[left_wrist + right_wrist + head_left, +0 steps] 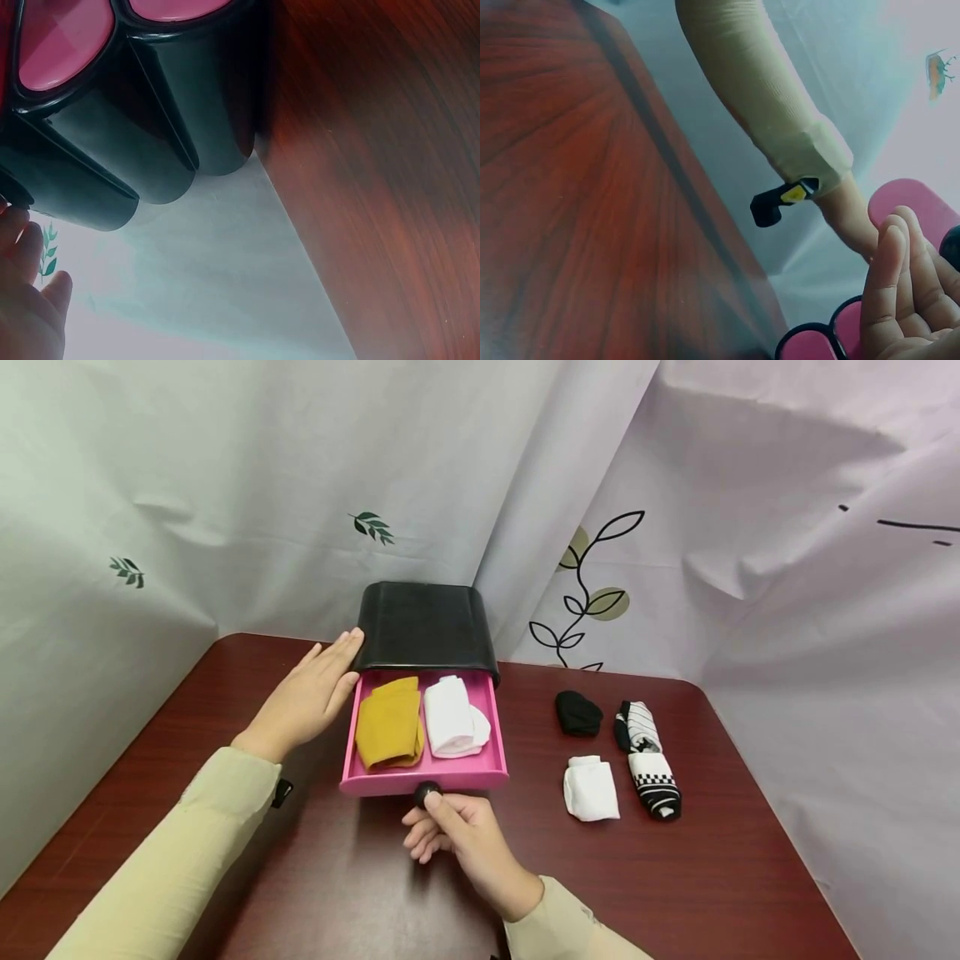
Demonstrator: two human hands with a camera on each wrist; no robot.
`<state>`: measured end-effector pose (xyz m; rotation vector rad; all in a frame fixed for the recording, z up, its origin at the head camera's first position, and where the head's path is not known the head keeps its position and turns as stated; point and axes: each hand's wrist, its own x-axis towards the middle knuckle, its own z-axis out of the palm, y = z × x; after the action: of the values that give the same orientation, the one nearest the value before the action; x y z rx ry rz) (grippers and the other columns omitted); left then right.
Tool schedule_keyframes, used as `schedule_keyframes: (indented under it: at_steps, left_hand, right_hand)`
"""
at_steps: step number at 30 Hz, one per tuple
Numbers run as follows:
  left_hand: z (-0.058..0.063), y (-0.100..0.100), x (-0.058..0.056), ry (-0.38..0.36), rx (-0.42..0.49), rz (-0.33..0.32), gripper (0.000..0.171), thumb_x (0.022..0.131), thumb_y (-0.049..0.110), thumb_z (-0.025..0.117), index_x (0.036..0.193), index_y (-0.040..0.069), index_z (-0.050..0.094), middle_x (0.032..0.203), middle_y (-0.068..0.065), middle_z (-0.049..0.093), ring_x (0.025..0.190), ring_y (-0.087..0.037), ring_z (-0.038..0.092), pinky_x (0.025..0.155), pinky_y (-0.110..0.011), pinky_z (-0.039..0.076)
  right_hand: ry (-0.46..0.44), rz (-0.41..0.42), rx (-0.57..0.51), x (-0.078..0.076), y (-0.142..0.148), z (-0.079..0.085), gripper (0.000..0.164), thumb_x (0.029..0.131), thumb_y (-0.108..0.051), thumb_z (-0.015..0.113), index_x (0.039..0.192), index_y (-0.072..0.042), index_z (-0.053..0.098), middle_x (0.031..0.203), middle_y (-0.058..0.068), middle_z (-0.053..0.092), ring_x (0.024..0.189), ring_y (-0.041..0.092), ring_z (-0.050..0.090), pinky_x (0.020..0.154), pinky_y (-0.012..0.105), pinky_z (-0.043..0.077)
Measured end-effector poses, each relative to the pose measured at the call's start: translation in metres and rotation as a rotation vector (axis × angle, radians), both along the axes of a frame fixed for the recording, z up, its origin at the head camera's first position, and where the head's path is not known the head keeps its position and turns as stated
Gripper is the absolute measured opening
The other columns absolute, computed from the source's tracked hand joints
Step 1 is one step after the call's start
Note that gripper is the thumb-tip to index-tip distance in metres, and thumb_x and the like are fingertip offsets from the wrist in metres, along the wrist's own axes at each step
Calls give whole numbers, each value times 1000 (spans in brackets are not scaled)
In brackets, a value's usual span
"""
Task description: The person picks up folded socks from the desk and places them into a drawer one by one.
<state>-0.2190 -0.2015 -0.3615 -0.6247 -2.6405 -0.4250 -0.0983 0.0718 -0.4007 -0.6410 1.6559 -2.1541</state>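
Observation:
A black drawer unit (423,622) stands at the back of the table, its pink top drawer (390,783) pulled out. Inside the drawer lie a folded mustard sock bundle (388,724) on the left and a folded white sock bundle (448,718) on the right. My left hand (307,697) rests along the unit's left side with straight fingers. At the drawer front, my right hand (468,839) pinches the round black knob (426,792), thumb on it and the other fingers loosely extended below. In the right wrist view these fingers (900,277) are beside the knob (951,247).
To the right on the table lie a black sock bundle (578,713), a white one (591,789), a striped one (640,727) and a checkered one (655,785). Lower pink drawer fronts (67,45) show in the left wrist view. A pale curtain (300,468) hangs behind.

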Motion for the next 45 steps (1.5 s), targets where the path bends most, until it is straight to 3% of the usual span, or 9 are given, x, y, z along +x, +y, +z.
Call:
schedule_keyframes:
  at_steps: [18, 24, 29, 35, 45]
  left_hand:
    - [4, -3, 0, -1, 4, -27, 60, 100, 34, 42, 151, 14, 18, 153, -5, 24, 141, -22, 22, 116, -40, 8]
    - [4, -3, 0, -17, 7, -23, 61, 99, 35, 42, 151, 14, 18, 153, -4, 24, 141, -23, 21, 116, -38, 7]
    - [4, -3, 0, 1, 14, -32, 60, 100, 34, 42, 151, 14, 19, 153, -4, 24, 141, -23, 22, 116, -38, 8]
    - [3, -3, -1, -9, 20, -35, 60, 100, 33, 42, 151, 14, 18, 154, -4, 23, 141, -22, 21, 116, -40, 9]
    - [2, -3, -3, 10, 27, -44, 58, 101, 33, 40, 151, 13, 19, 154, -4, 23, 141, -22, 22, 116, -39, 9]
  right_hand:
    - [48, -123, 10, -27, -10, 5, 43, 100, -26, 47, 92, 11, 66, 76, 28, 64, 59, 15, 63, 55, 25, 54]
    - [78, -139, 29, -35, -13, 6, 40, 101, -21, 45, 92, 11, 66, 76, 32, 63, 59, 16, 62, 55, 27, 54]
    - [121, -164, 58, -34, -15, 19, 40, 101, -18, 45, 91, 16, 64, 76, 34, 62, 58, 17, 61, 56, 31, 56]
    - [103, -208, 81, -38, -17, 30, 43, 100, -21, 46, 90, 17, 64, 74, 33, 62, 56, 16, 61, 55, 28, 55]
    - [92, -255, 77, -56, -21, 28, 44, 100, -23, 47, 89, 16, 65, 72, 31, 62, 55, 16, 60, 54, 27, 54]
